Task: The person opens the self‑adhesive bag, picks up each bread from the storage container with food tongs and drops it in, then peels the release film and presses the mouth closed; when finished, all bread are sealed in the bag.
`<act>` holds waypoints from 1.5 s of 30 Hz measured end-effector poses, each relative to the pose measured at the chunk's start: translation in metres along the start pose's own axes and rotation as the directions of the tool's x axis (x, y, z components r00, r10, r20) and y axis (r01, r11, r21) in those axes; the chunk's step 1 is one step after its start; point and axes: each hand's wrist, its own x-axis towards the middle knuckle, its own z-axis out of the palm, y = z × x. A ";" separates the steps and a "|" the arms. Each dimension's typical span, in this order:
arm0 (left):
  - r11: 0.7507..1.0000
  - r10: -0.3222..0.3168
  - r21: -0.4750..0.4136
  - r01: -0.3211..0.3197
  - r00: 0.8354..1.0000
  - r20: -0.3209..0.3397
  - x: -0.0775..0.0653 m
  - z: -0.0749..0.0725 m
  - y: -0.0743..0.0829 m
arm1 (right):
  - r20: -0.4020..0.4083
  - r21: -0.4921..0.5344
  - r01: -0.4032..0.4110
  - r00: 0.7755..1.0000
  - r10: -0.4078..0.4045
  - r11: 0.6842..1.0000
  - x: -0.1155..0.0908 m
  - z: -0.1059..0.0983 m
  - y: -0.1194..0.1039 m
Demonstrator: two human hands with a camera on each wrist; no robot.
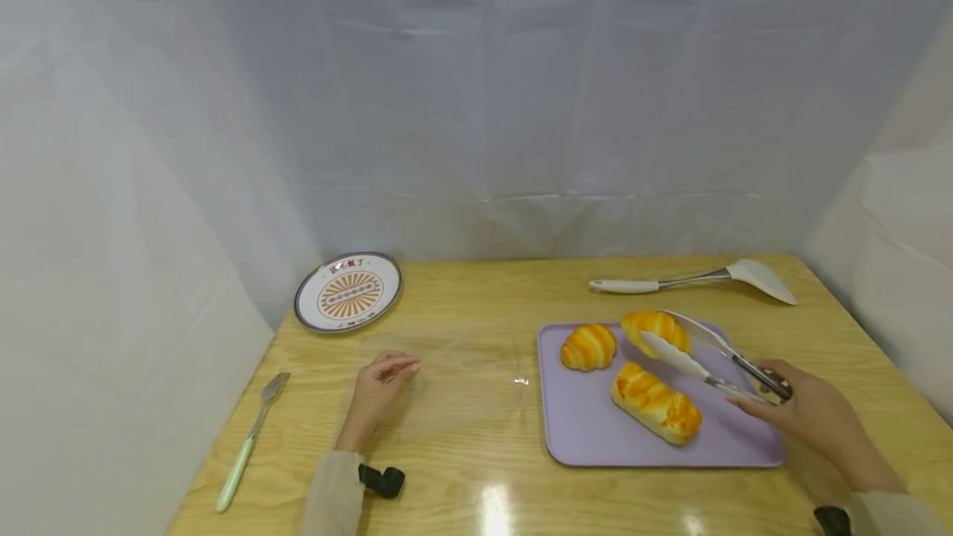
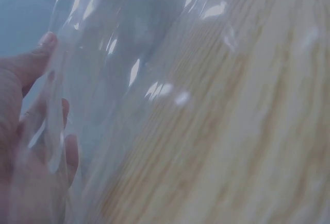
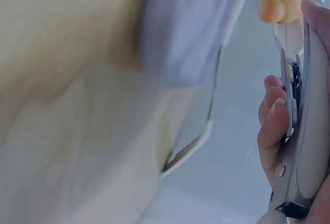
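Observation:
My left hand (image 1: 378,395) holds a clear plastic bag (image 1: 469,383) by its left side, over the table. In the left wrist view the bag's film (image 2: 134,44) spreads out from the thumb and curled fingers. On the right, my right hand (image 1: 811,416) grips kitchen tongs (image 1: 761,376) with pale tips. Between those tips is a golden bread roll (image 1: 655,327), overlapping the back of the lilac tray (image 1: 577,437) in the head view. A striped croissant (image 1: 588,347) and a longer twisted loaf (image 1: 655,404) lie on the tray.
A patterned plate (image 1: 305,304) stands at the back left. Nearer the left edge lies a fork (image 1: 241,461) with a pale green handle. Behind the tray is a white-headed spatula (image 1: 759,278). Pale sheeting (image 1: 484,106) surrounds the wooden table on the back and sides.

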 end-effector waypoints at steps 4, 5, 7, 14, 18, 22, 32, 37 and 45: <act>1.000 0.000 0.022 -0.001 1.000 0.009 0.000 -0.001 0.007 | -0.023 0.019 0.039 0.999 -0.038 0.999 0.006 0.001 -0.020; 1.000 0.002 0.018 -0.002 1.000 0.007 0.001 -0.001 0.003 | -0.023 0.024 0.051 0.998 -0.051 0.998 0.008 0.002 -0.025; 1.000 0.012 0.004 -0.012 1.000 0.001 0.003 0.000 -0.008 | -0.021 0.033 0.076 0.997 -0.076 0.997 0.011 0.004 -0.037; 1.000 0.005 0.017 -0.005 1.000 0.010 0.005 0.001 -0.017 | -0.068 0.093 0.251 0.967 -0.245 0.964 0.019 0.021 -0.087; 1.000 -0.001 0.023 0.001 1.000 0.011 0.004 0.001 -0.017 | -0.062 0.090 0.340 0.940 -0.335 0.936 0.026 0.031 -0.115; 1.000 0.008 0.015 -0.009 1.000 0.012 0.004 0.002 -0.015 | -0.007 0.093 0.370 0.929 -0.371 0.924 0.032 0.043 -0.137; 0.999 0.031 0.030 -0.032 0.999 0.031 0.004 0.000 -0.008 | 0.092 0.129 0.426 0.894 -0.439 0.895 0.049 0.080 -0.181; 0.997 0.063 0.044 -0.065 0.996 0.058 0.004 0.002 -0.005 | 0.103 0.165 0.481 0.860 -0.501 0.861 0.058 0.097 -0.201; 0.997 0.053 0.045 -0.057 0.995 0.087 0.003 0.007 -0.003 | 0.172 0.217 0.460 0.851 -0.497 0.861 0.067 0.113 -0.226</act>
